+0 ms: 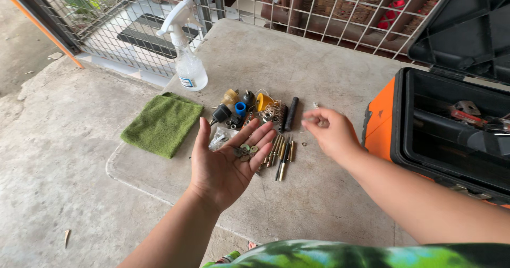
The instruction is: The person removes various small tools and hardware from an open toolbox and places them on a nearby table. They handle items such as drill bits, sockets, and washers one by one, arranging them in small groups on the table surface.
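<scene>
An open orange-and-black toolbox stood at the slab's right edge, a green cloth and a spray bottle to the left, and a heap of small fittings between them with slim rods lying side by side, long axes running roughly toward and away from the person. The left hand lay palm-up and spread, cupped flat as a tray so the washers on its fingers would not roll off. The right hand hovered over the slab beside the heap, fingertips drawn together as if pinching something too small to make out.
</scene>
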